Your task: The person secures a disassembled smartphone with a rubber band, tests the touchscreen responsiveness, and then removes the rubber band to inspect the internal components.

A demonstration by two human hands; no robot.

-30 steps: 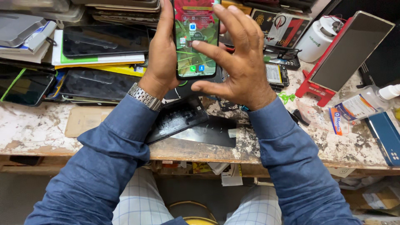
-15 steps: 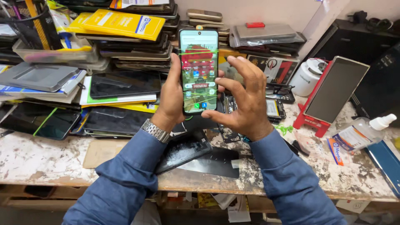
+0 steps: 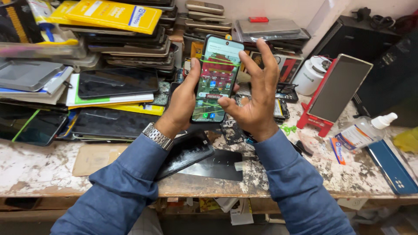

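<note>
A smartphone (image 3: 216, 78) with a lit screen and green rubber bands stretched across it stands upright above the worn workbench (image 3: 43, 172). My left hand (image 3: 180, 102) grips it along its left edge; a metal watch sits on that wrist. My right hand (image 3: 254, 95) is at the phone's right side, thumb on the lower screen, fingers spread and curled over the top right corner. Under my wrists lie a dark phone panel (image 3: 185, 152) and a black screen protector sheet (image 3: 215, 165).
Stacks of phones, dark screens and yellow boxes (image 3: 113, 15) fill the left and back. A red stand holding a glass panel (image 3: 337, 89), a white jar (image 3: 310, 76), a spray bottle (image 3: 363, 130) and a blue phone (image 3: 392, 167) sit at the right.
The phone with both hands has come lower and nearer in view as the camera tilted up. My right hand's fingers have shifted from above the screen to its right edge.
</note>
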